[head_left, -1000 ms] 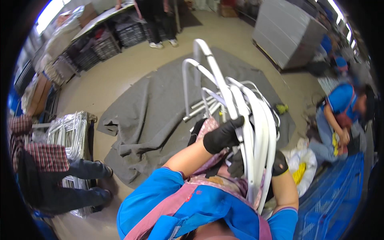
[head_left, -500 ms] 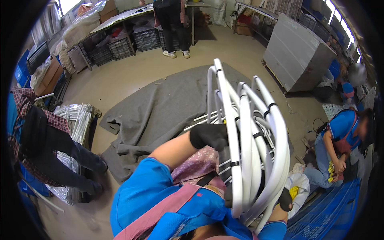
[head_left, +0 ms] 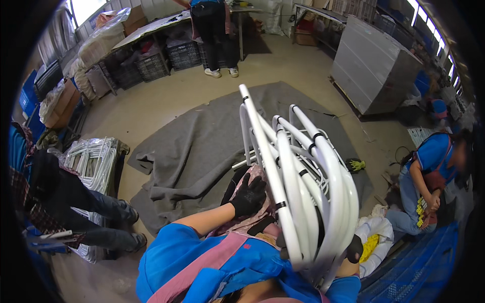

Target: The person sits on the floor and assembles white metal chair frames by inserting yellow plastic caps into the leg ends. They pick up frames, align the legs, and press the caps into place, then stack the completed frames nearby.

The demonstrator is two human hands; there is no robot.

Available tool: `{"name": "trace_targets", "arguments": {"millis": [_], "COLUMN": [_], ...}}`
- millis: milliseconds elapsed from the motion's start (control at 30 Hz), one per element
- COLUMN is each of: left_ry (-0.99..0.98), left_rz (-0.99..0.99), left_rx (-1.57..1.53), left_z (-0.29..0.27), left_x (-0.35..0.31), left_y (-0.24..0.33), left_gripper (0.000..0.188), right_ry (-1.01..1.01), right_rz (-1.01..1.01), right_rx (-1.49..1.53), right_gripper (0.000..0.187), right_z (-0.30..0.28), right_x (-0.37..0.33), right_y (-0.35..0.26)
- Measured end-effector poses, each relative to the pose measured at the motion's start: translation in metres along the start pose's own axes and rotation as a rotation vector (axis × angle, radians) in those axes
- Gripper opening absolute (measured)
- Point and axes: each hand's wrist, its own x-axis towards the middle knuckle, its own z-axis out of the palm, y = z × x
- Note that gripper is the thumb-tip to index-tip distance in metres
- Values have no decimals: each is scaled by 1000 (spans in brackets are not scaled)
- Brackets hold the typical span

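Observation:
A bundle of bent white tube frames (head_left: 295, 189) with black bands leans upright against my body, its bends at the bottom. My right hand (head_left: 355, 250), in a black glove, is at the bundle's lower right side and grips the tubes; most of its fingers are hidden behind them. My left hand (head_left: 249, 194), also black-gloved, lies open with fingers spread over the pink patterned cloth (head_left: 257, 214) on my lap, just left of the tubes and apart from them.
A grey cloth (head_left: 187, 146) covers the floor ahead, with a yellow-green and black glove (head_left: 356, 164) on it. A white sack (head_left: 381, 237) of yellow pieces is at right, near a seated person (head_left: 429, 171). Wrapped white frames (head_left: 96, 161) and another person (head_left: 60, 192) are at left.
My left hand has let go of the tubes and drawn back to my lap. The bundle's top has swung left and toward me. The person at left has shifted.

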Motion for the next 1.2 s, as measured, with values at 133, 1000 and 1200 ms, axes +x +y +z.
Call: {"name": "trace_targets", "arguments": {"millis": [133, 1000, 1200], "left_ry": [62, 572, -12], "left_rz": [94, -246, -1057], "left_rx": [591, 107, 542], "left_z": [-18, -69, -139], "left_x": [20, 52, -17], "left_y": [8, -56, -118], "left_gripper": [45, 9, 36], "right_ry": [87, 356, 289], "right_rz": [-5, -131, -41], "right_rx": [-40, -147, -74], "right_gripper": [84, 81, 81], "right_z": [-26, -23, 20], "right_x": [-36, -119, -119], "right_y": [-30, -109, -119]}}
